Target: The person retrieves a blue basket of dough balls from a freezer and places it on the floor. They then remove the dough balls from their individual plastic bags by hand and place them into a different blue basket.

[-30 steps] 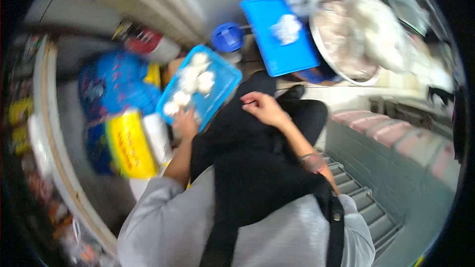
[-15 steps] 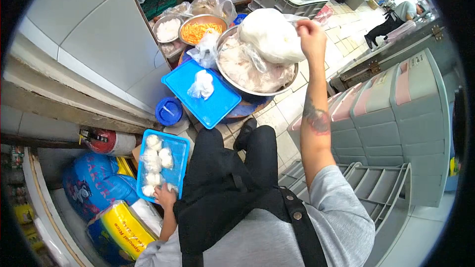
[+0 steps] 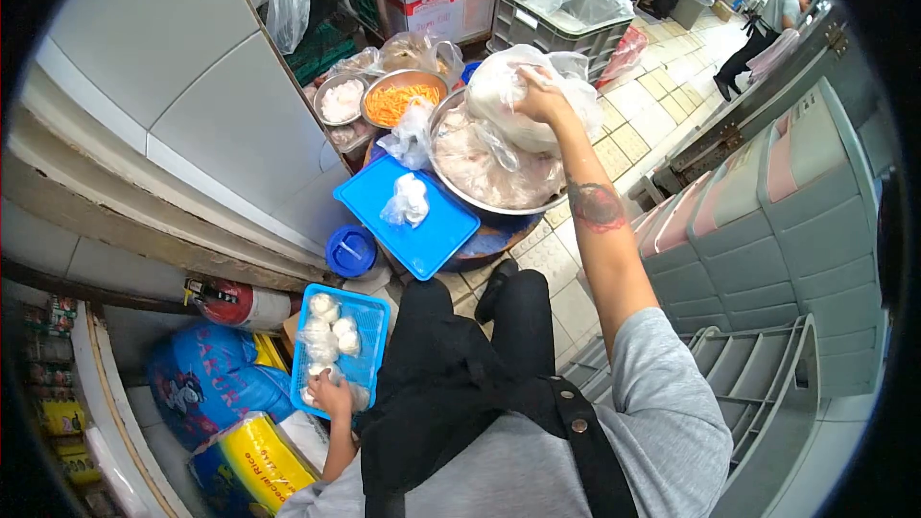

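My right hand [image 3: 539,98] is at the mouth of a large clear plastic bag [image 3: 576,101] of white contents, its fingers curled against the bag and partly hidden. The bag rests on a wide metal bowl [image 3: 451,173] holding pale, plastic-covered food [image 3: 489,168]. My left hand [image 3: 332,395] reaches into a blue basket [image 3: 380,326] at my left, fingers bent round a small white plastic-wrapped bundle [image 3: 313,397]. Several similar bundles lie in the basket. Another white bundle [image 3: 411,200] sits on a blue tray [image 3: 437,245] beside the bowl.
Bowls of orange strips [image 3: 401,101] and white food [image 3: 342,101] stand beyond the tray. A lidded blue tub [image 3: 351,250], fire extinguisher [image 3: 240,304] and yellow rice sack [image 3: 254,465] are at left. Grey bins [image 3: 767,221] line the right. A person [image 3: 763,38] bends far off.
My right hand has moved left from the bag's edge to its top, and the bag has sunk lower. My left hand stays at the basket's near end. The view has shifted.
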A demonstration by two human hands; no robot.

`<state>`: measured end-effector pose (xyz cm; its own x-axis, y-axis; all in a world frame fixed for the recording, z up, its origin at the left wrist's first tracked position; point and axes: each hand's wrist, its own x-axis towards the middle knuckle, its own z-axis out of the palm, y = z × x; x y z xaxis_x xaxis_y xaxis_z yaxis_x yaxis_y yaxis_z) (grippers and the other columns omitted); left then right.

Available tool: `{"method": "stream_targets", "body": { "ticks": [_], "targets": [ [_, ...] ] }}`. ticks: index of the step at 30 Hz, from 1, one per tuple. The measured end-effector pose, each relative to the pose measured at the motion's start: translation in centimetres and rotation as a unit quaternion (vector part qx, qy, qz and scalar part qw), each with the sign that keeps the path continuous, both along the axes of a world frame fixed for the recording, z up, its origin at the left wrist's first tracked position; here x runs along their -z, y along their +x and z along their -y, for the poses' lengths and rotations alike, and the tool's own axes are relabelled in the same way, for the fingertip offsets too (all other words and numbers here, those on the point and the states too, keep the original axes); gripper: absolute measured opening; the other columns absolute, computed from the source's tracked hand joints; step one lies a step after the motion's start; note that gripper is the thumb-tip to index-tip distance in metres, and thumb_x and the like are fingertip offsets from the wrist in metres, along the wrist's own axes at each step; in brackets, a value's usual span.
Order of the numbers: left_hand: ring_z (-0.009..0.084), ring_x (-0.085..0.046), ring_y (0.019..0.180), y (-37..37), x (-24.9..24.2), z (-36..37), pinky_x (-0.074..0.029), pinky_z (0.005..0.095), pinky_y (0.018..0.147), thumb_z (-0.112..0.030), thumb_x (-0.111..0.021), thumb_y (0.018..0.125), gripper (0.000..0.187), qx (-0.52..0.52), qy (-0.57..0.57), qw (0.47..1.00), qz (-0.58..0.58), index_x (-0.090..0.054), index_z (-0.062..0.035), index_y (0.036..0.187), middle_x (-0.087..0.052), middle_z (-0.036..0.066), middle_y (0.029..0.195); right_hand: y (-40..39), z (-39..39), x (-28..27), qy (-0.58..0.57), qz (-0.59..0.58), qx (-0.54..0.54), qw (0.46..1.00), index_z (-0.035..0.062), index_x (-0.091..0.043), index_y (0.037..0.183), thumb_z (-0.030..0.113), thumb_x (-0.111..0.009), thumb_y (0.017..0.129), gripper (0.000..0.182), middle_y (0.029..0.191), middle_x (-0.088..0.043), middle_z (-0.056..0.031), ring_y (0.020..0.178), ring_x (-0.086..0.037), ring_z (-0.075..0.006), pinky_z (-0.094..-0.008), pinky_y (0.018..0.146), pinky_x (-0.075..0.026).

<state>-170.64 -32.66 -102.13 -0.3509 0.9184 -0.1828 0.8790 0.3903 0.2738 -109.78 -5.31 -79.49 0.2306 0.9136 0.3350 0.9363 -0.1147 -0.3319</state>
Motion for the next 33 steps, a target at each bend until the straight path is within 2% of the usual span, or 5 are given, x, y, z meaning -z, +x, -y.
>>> {"method": "stream_targets", "body": {
  "ticks": [14, 20, 23, 26, 33],
  "targets": [
    [0.0278, -0.053, 0.104, 17.2, -14.4, -11.0, -0.04, 0.0381, 0.093, -0.011, -0.066, 0.078, 0.024, 0.222, 0.181, 0.875, 0.39, -0.062, -0.0046, 0.1, -0.055, 0.013, 0.106, -3.4, 13.1, -12.1, 0.225, -0.525, -0.071, 0.818, -0.0025, -0.06, 0.096, 0.022, -0.048, 0.096, 0.027, 0.094, -0.065, -0.0162, 0.078, -0.065, -0.0198, -0.0296, 0.055, -0.057],
    [0.027, -0.049, 0.118, 26.4, -21.7, -11.7, -0.037, 0.0422, 0.103, -0.043, -0.059, 0.088, 0.068, 0.14, -0.131, 0.339, 0.921, -0.03, -0.0099, 0.139, -0.047, 0.012, 0.13, -11.9, 16.2, -12.4, -0.063, -0.597, -0.288, 0.746, -0.0004, -0.057, 0.09, 0.025, -0.046, 0.097, 0.028, 0.108, -0.063, -0.0201, 0.094, -0.063, -0.0232, -0.0322, 0.077, -0.053],
    [0.0301, -0.05, 0.118, 27.1, -24.0, -11.3, -0.044, 0.0492, 0.097, -0.044, -0.061, 0.085, 0.068, 0.124, -0.146, 0.307, 0.932, -0.032, -0.0151, 0.14, -0.047, 0.011, 0.132, -14.0, 16.2, -10.3, 0.027, -0.392, -0.367, 0.843, 0.0006, -0.053, 0.121, 0.027, -0.044, 0.098, 0.037, 0.123, -0.055, -0.0122, 0.108, -0.054, -0.0173, -0.0304, 0.082, -0.049],
    [0.0333, -0.054, 0.113, 24.9, -21.9, -11.5, -0.048, 0.0567, 0.088, -0.044, -0.06, 0.085, 0.064, 0.045, -0.202, 0.228, 0.952, -0.037, -0.0137, 0.136, -0.05, 0.012, 0.129, -14.2, 17.9, -8.6, 0.013, -0.703, -0.332, 0.629, 0.0023, -0.035, 0.138, 0.043, -0.066, 0.083, 0.075, 0.136, -0.043, -0.0115, 0.118, -0.045, -0.0221, -0.0359, 0.087, -0.046],
    [0.0342, -0.056, 0.109, 23.1, -19.4, -10.9, -0.05, 0.0579, 0.084, -0.049, -0.056, 0.085, 0.065, -0.012, -0.238, 0.239, 0.941, -0.04, -0.0103, 0.135, -0.05, 0.014, 0.129, -17.8, 17.3, -5.5, 0.022, -0.318, -0.388, 0.865, 0.0082, -0.021, 0.147, 0.041, -0.089, 0.042, 0.13, 0.128, -0.049, -0.0152, 0.115, -0.048, -0.0232, -0.0366, 0.092, -0.041]
  ]
}}
